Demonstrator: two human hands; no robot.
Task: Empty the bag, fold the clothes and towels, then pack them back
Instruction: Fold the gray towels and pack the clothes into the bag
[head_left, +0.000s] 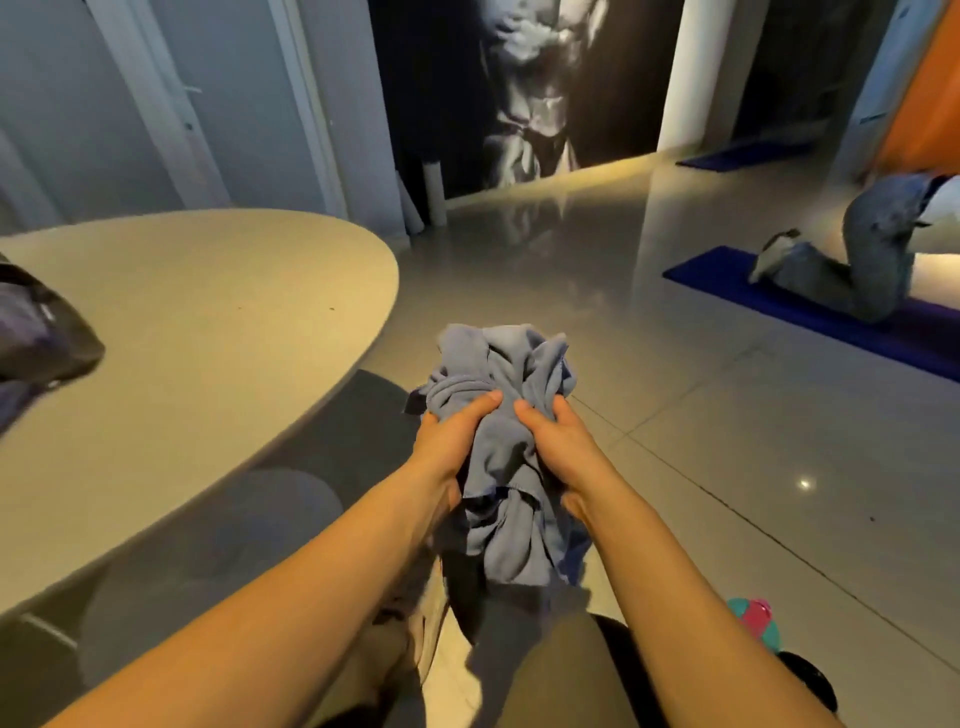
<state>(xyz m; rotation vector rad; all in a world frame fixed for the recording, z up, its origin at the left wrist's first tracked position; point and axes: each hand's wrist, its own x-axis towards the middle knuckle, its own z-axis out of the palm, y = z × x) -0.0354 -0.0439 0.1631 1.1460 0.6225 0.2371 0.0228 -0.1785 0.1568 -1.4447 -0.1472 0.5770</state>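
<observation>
A crumpled grey-blue garment (506, 374) hangs bunched in front of me, off the right end of the table, above the floor. My left hand (451, 435) grips its left side with the thumb across the cloth. My right hand (557, 441) grips its right side, thumb on top. The lower part of the garment dangles between my forearms. A dark bag (39, 338) lies on the beige oval table (208, 322) at the far left, partly cut off by the frame edge.
A person kneels on a blue mat (810, 306) at the right. Glossy tiled floor (701, 431) spreads ahead. Rolled tubes (434, 192) lean by the wall. A pink-and-teal object (753, 621) lies on the floor near my right arm. My knees are below.
</observation>
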